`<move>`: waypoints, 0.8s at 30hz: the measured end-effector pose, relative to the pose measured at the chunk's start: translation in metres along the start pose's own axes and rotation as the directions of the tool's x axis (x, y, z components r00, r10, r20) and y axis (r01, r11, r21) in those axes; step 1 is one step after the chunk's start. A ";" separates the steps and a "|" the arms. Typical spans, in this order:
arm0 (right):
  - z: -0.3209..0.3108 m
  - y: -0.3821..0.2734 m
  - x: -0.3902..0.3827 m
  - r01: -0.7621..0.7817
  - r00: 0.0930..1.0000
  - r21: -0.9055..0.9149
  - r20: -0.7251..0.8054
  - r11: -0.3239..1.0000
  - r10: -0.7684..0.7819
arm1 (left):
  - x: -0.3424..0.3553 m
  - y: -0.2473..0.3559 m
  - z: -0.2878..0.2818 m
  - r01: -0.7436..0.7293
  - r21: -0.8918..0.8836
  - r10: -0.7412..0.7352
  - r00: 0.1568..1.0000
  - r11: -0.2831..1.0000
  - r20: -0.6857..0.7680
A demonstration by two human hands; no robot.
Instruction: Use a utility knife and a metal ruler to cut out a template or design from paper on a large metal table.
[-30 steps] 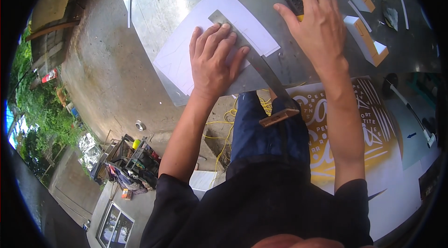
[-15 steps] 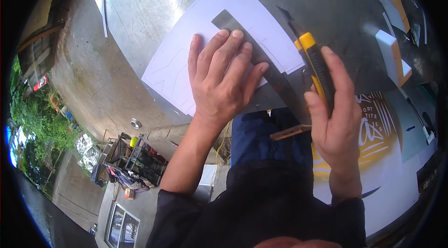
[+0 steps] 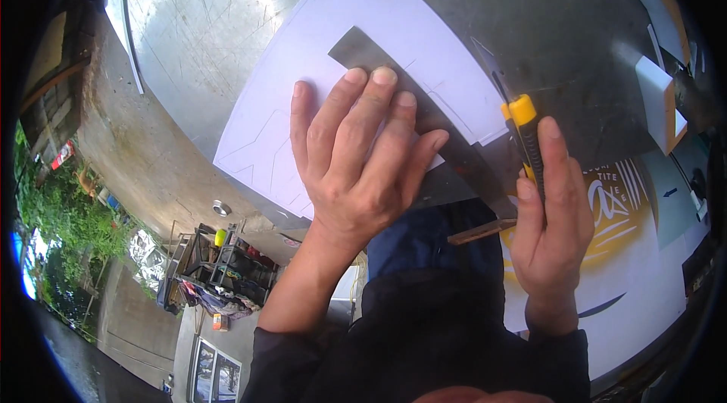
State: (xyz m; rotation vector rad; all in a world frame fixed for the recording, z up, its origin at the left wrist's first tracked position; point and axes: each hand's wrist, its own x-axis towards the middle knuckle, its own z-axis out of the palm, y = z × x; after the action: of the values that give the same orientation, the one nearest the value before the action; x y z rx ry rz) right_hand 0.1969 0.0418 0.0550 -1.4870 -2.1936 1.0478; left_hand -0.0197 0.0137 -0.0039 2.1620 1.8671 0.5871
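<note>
A white sheet [image 3: 295,54] with thin drawn lines lies on a scratched metal tabletop [image 3: 560,39]. Slantwise across it rests the metal blade of a try square [image 3: 463,151], its wooden stock [image 3: 481,232] at the table's near edge. My left hand [image 3: 352,157] is laid flat on the sheet and the blade, fingers spread, pressing from above. To the right of the blade, my right hand [image 3: 556,232] grips a yellow and black utility knife [image 3: 531,147]. Its steel blade is out and points away from me, beyond the sheet's right edge. Some of the knife's body is hidden by my fingers.
White blocks with brown edges [image 3: 660,100] stand at the right. A printed yellow and white panel [image 3: 621,244] lies at the lower right. One thin strip [image 3: 132,47] sits by the table's far left edge. Over on the left, a cluttered rack [image 3: 227,267] stands beyond the table.
My right hand has come slightly nearer to me and to the right with the knife. The whole view has shifted a little. My left hand still presses on the try square.
</note>
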 end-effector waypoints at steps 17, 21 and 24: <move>-0.002 0.027 -0.026 -0.173 0.979 0.048 -0.098 0.984 0.177 | -0.005 -0.003 0.001 -0.012 0.025 0.012 1.000 1.000 0.020; 0.001 0.030 -0.026 -0.156 0.982 0.044 -0.097 0.987 0.160 | -0.004 -0.003 -0.001 -0.033 0.067 0.031 0.999 0.997 0.038; 0.002 0.029 -0.024 -0.182 0.976 0.047 -0.109 0.982 0.186 | -0.004 -0.003 -0.001 -0.034 0.067 0.032 0.999 0.997 0.032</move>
State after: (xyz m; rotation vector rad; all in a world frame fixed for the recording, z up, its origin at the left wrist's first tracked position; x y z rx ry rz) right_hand 0.2256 0.0251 0.0366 -1.7157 -1.9798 1.0264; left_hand -0.0231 0.0104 -0.0047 2.2344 1.8645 0.5006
